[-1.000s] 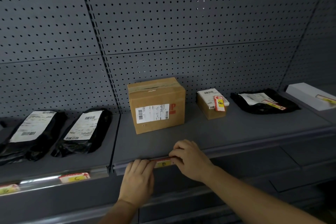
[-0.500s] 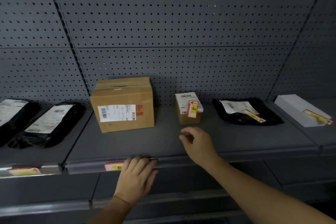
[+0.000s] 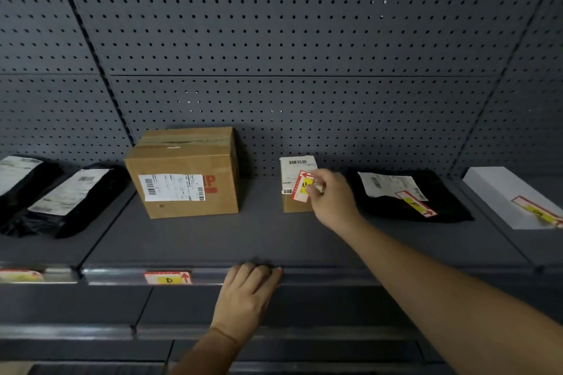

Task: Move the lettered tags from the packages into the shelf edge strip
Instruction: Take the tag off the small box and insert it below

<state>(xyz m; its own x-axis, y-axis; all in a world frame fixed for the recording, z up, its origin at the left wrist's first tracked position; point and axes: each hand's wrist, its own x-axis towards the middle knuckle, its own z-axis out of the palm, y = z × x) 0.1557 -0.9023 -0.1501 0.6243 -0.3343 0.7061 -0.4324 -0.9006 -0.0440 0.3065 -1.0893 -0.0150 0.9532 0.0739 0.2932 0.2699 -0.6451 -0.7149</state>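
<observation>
A red-and-yellow tag marked D [image 3: 168, 278] sits in the shelf edge strip [image 3: 320, 275], below the large cardboard box [image 3: 185, 172]. My left hand [image 3: 248, 292] rests flat on the strip just right of that tag, holding nothing. My right hand [image 3: 330, 196] reaches to the small cardboard box [image 3: 294, 186] and pinches the lettered tag [image 3: 301, 187] that leans on its front. Another tag, marked F [image 3: 416, 204], lies on the black mailer bag [image 3: 405, 198]. A further tag [image 3: 537, 211] lies on the white box [image 3: 505, 192] at the far right.
Two black mailer bags [image 3: 70, 198] with white labels lie on the left shelf section, whose strip holds another tag [image 3: 18, 274]. A grey pegboard wall [image 3: 274, 55] backs the shelf. A lower shelf front [image 3: 91, 332] runs below the strip.
The view has shifted right. My right hand left the strip, reached forward and took hold of the tag on the small box. My left hand slid right, uncovering the D tag.
</observation>
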